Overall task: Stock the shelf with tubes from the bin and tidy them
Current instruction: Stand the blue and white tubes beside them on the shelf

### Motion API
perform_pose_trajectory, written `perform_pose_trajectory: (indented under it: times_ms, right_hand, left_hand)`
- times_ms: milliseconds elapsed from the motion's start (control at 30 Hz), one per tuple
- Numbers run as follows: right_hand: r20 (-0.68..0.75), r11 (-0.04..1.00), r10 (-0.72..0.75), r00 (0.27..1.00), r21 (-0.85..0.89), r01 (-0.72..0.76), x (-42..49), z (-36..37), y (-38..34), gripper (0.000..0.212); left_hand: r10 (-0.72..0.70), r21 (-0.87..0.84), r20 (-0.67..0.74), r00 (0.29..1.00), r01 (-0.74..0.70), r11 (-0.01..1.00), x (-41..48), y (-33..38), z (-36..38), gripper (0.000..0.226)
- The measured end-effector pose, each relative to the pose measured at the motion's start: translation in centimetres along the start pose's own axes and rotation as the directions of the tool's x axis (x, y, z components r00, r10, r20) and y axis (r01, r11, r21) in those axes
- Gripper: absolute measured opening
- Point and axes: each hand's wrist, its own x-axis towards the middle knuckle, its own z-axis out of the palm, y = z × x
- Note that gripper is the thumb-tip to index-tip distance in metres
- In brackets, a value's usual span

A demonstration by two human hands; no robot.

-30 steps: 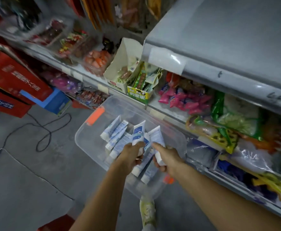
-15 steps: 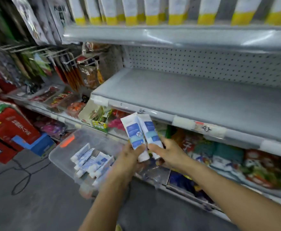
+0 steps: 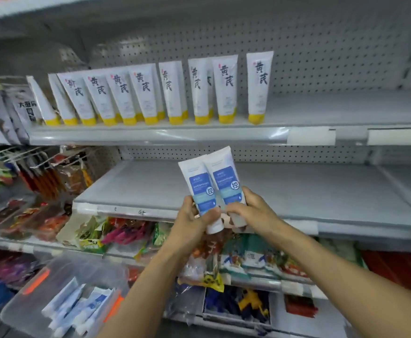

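My left hand [image 3: 193,223] grips one tube [image 3: 199,186] near its cap. My right hand [image 3: 254,212] grips a second tube [image 3: 225,178] just beside it. The two touch, caps down, held up before the grey shelf [image 3: 309,191]. Other tubes [image 3: 77,306] lie in the bin [image 3: 82,267], low at near left.

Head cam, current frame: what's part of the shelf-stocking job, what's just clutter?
Job:
left tube, gripped by left hand
right tube, gripped by right hand
spare tubes in clear bin
middle shelf

Clutter:
yellow-capped tubes, upper shelf
snack packets, lower shelf
hanging packets, far left
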Motion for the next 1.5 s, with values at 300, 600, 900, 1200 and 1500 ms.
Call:
perform_pose_trajectory:
  times_ms: [300,600,900,1200,1500]
  right_hand:
    - [-0.270,0.995,-0.093,0.958,-0.058,0.080,0.7,-6.0,-5.5,0.027]
    - [-0.587,0.966,-0.257,0.767,-0.149,0.210,5.1,-13.6,-10.0,0.025]
    - [-0.522,0.958,-0.206,0.828,-0.280,0.061,11.0,-19.3,-11.0,0.041]
    - [-0.448,0.913,-0.168,0.878,-0.406,-0.032,16.3,-21.4,-10.0,0.042]
    - [-0.409,0.920,-0.181,0.894,-0.392,0.007,17.7,-22.4,-9.2,0.042]
  left_hand:
    - [0.131,-0.002,0.189,0.973,-0.133,0.991,4.7,6.7,5.5,0.033]
    - [0.249,0.012,0.207,0.946,-0.257,0.966,8.5,9.4,8.3,0.035]
    - [0.332,0.040,0.160,0.930,-0.342,0.939,11.0,11.1,10.9,0.042]
    - [0.323,0.049,0.136,0.937,-0.332,0.942,12.4,11.6,13.0,0.045]
    - [0.319,0.067,0.110,0.941,-0.327,0.943,13.0,12.0,14.3,0.047]
